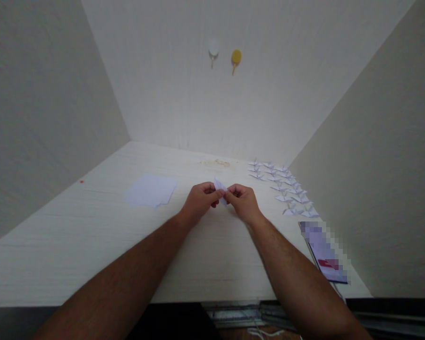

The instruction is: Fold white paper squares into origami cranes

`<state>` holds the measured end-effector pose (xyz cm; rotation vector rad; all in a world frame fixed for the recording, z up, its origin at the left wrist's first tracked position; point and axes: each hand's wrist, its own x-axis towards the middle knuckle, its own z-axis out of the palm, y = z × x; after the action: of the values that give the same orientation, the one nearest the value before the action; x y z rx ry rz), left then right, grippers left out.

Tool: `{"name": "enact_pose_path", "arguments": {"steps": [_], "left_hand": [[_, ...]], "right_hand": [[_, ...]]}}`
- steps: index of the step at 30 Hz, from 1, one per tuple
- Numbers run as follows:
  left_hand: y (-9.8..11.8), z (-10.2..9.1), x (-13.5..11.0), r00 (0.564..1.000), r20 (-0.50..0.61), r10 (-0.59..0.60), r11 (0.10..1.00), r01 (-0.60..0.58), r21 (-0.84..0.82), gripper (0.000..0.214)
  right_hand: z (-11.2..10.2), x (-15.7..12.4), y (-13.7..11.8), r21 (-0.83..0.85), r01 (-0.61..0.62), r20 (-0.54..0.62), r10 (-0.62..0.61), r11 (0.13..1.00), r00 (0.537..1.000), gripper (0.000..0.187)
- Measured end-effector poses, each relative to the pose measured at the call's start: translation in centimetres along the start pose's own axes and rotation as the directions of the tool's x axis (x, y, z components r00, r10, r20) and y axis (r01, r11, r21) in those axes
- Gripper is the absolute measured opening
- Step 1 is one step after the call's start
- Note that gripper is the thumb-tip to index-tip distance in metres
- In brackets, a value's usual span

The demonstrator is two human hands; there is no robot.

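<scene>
My left hand (199, 200) and my right hand (243, 201) meet over the middle of the pale wooden table (92, 245). Both pinch a small folded white paper piece (220, 190) between their fingertips, just above the table top. Its point sticks up between the two hands. To the left lies a small stack of white paper sheets (150, 191), flat on the table. Several finished folded paper cranes (283, 186) stand in rows at the right rear.
A booklet or card (324, 252), partly blurred, lies at the table's right front edge. Pale walls close the table in on the left, back and right. A white hook (213, 49) and a yellow hook (236, 57) hang on the back wall.
</scene>
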<state>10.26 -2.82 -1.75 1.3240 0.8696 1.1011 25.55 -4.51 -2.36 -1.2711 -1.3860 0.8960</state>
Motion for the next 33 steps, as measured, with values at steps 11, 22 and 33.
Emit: {"name": "enact_pose_path", "arguments": {"steps": [11, 22, 33], "left_hand": [[-0.1, -0.4, 0.2, 0.999, -0.034, -0.005, 0.997, 0.008, 0.072, 0.026], [0.8, -1.2, 0.6, 0.931, 0.131, -0.342, 0.873, 0.366, -0.323, 0.043], [-0.4, -1.3, 1.1, 0.99, 0.028, -0.135, 0.974, 0.138, -0.18, 0.03]], "right_hand": [[0.1, -0.2, 0.2, -0.071, 0.064, -0.01, -0.065, 0.995, 0.998, 0.026], [0.1, -0.5, 0.2, -0.234, 0.28, -0.112, -0.312, 0.931, 0.943, 0.014], [0.6, -0.4, 0.0, 0.017, 0.142, -0.059, -0.141, 0.99, 0.988, 0.022]]}}
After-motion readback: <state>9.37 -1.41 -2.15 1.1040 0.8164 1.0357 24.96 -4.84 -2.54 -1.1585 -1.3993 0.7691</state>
